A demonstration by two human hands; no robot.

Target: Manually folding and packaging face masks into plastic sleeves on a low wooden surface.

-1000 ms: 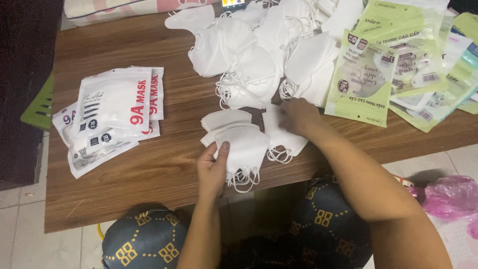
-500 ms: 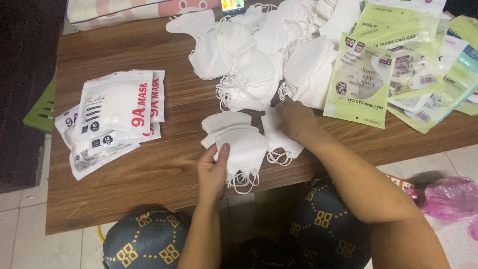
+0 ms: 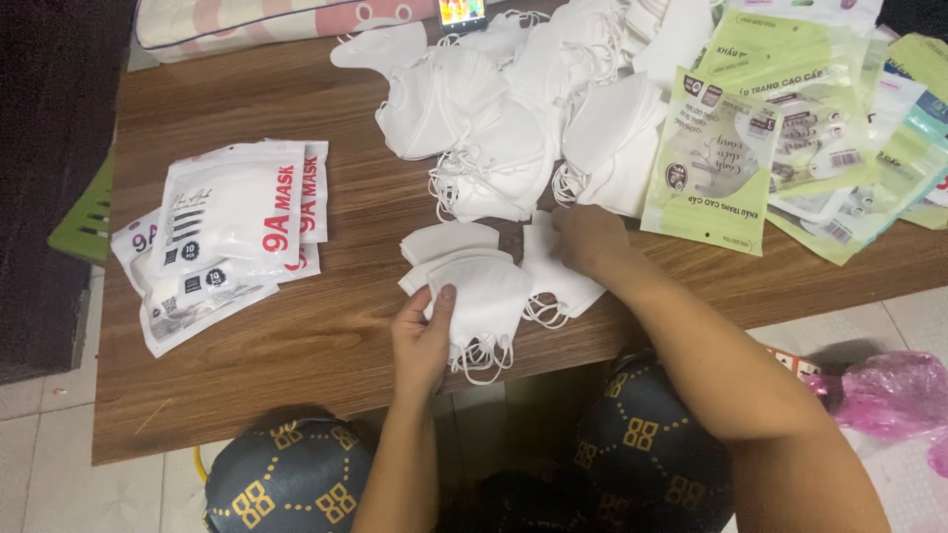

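A small stack of folded white fabric face masks (image 3: 474, 286) near the front edge of the brown wooden table (image 3: 296, 365) is pinched by the left hand (image 3: 423, 341). Another white mask (image 3: 553, 271) beside it is pressed flat under the right hand (image 3: 588, 237). The stacking step seems in hand; next, careful alignment would be needed.

This looked like a room in a home used for small-scale packing work, not a factory or shop. A low wood-grain surface (image 3: 296, 385) stood on a pale tiled floor (image 3: 39, 474), and the person sat close behind it with knees in patterned dark trousers (image 3: 286, 484) tucked at its near edge. At the far side lay a pink-and-white cushion (image 3: 267, 20). Loose white face masks (image 3: 513, 128) were heaped at the far middle, sealed white mask packets (image 3: 227, 227) stacked at the left, and green printed pouches (image 3: 790, 128) spread at the right. A pink plastic bag (image 3: 889, 395) sat on the floor at the near right.
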